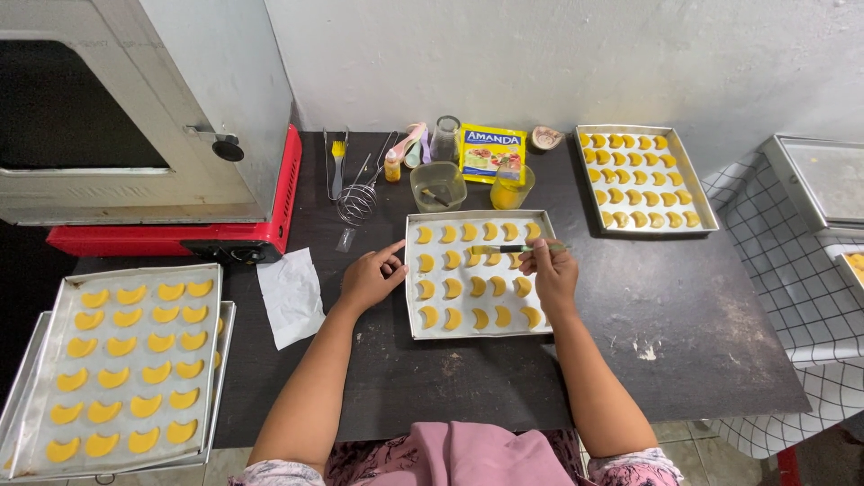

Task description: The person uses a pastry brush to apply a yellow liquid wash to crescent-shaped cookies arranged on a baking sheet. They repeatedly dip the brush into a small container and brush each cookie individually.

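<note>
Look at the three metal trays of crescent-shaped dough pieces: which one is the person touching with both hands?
The middle tray, right before the person. The left hand rests on its edge, the right hand holds a brush above it. The other two lie untouched.

**What you cannot see from here**

Your right hand (551, 273) covers a few of the crescent biscuits on the middle tray (412, 270), so their count under it stays unknown. The brush (508, 248) in that grip shows its green handle, but the bristle end is too small to make out clearly. The stacked trays (216, 360) at your left are cut by the bottom and left edges, and the lower one is almost wholly hidden by the one on top. The empty tray (792, 175) at far right runs off the frame. The oven (216, 81) is cropped at top and left. What sits in the green cup (438, 184) is too small to tell.
</note>
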